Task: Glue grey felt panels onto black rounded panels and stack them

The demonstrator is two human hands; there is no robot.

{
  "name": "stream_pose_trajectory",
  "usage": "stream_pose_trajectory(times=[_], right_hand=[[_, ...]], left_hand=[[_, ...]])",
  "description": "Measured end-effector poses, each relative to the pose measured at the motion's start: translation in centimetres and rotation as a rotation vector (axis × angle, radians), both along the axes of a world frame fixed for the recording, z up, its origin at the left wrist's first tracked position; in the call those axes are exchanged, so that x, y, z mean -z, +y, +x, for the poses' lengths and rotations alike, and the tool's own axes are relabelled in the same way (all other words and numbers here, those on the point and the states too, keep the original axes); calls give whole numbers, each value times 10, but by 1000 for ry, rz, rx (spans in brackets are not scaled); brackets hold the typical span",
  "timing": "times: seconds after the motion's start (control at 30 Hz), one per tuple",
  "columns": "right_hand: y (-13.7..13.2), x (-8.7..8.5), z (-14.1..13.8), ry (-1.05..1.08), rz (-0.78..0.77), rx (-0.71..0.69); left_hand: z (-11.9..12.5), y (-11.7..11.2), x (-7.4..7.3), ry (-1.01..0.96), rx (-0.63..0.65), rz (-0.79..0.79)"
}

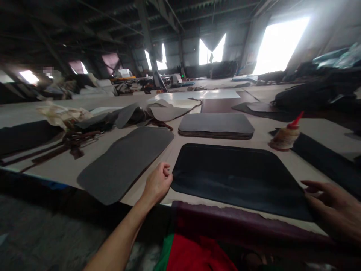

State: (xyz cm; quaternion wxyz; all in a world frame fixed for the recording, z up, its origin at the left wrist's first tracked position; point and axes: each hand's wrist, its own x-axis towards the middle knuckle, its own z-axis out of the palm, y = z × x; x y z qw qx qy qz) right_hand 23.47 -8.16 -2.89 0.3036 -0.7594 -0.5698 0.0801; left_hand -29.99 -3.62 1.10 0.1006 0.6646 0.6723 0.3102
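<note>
A black rounded panel (237, 178), leather-like with a rim line around its edge, lies flat on the table in front of me. My left hand (160, 181) is closed at the panel's left edge, fingers curled and pinching there. At the opposite edge is my right hand (332, 199), its thumb and fingers at the panel's right side; part of this hand is in shadow. Just behind the panel sits a stack of grey rounded sheets (217, 124). Left of my left hand lies a larger grey sheet (126, 162), reaching over the table's front edge.
A glue bottle (284, 137) with a red nozzle stands at the right, near a black strip (324, 160). Scraps and cut strips (76, 141) lie at the left. Dark red material (225, 222) hangs along the front edge. Dark bundled material (307, 96) lies back right.
</note>
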Motion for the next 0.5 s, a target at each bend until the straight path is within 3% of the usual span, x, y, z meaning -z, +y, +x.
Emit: stream_pose_trajectory(times=[0.1,0.2,0.3,0.37,0.43,0.5], right_hand=[[-13,-28,-24,151,-69,144],[-26,-44,-58,53,88,154],[-28,-50,-111,-80,246,-185],[-24,-49,-150,-194,237,-472],[-20,-46,-183,-326,137,-639],[-19,-42,-201,-400,24,-685]], left_hand=[[-8,-3,-2,-18,-22,87],[2,-12,-14,-15,89,177],[39,-21,-29,61,480,233],[71,-26,-35,183,737,197],[99,-30,-34,331,862,122],[113,-31,-27,455,894,83]])
